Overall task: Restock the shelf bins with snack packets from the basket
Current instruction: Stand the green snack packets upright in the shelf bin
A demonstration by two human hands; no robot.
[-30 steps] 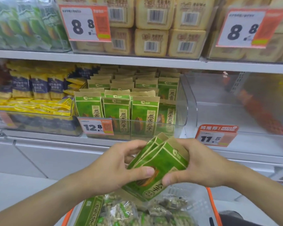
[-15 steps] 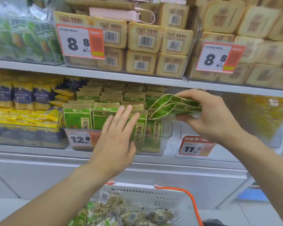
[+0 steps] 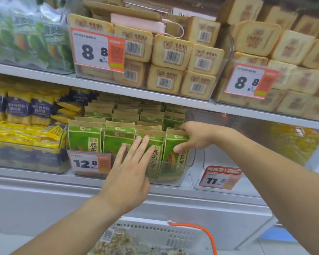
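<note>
Packets of green-and-kraft snack stock stand upright in rows inside the clear bin [image 3: 187, 163] on the middle shelf. The right hand [image 3: 192, 137] grasps the rightmost front packets [image 3: 175, 153], thumb on the printed face and fingers curled over the top edge behind, seating them against the bin's right wall. The left hand [image 3: 126, 173] is released and flat, its straight fingers [image 3: 136, 144] pressed against the faces of the neighbouring front packets [image 3: 116, 140] to keep the row from leaning out.

Principal risk, as a judgement: the bin looks nearly full, so forcing the new packets down may crumple their folded tops or push the adjacent row forward over the low front lip (only the left palm opposes this). If either hand lets go before the packets sit squarely, the front row could tip out onto the shelf edge and fall toward the basket [image 3: 173, 234] below. The price tag [image 3: 89, 162] clipped to the bin front lies just beside the left hand and could be knocked askew. More packets wait in the basket, so the task appears unfinished.
</note>
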